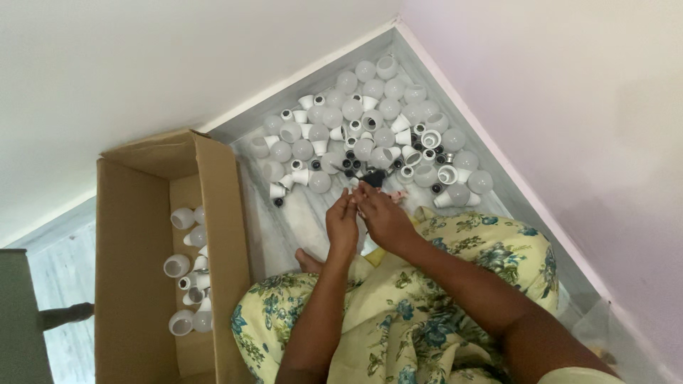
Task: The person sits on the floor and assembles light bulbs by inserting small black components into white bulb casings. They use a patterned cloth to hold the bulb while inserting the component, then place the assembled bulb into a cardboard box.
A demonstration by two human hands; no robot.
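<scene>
Two hands meet above floral-print lap: left hand (343, 226) and right hand (383, 217) pressed fingertip to fingertip, pinched together on small item too hidden to identify. Just beyond fingers, heap of white bulb shells and bases (370, 128) spread over marble floor (284, 220) into room corner, few dark caps mixed in. Open cardboard box (228, 213) on person's left, near knee, more white bulb parts (188, 270) lying loose inside. Bare foot (307, 262) showing beside left forearm

White walls (142, 57) meet in corner; pale marble floor (284, 220); soft even light.
</scene>
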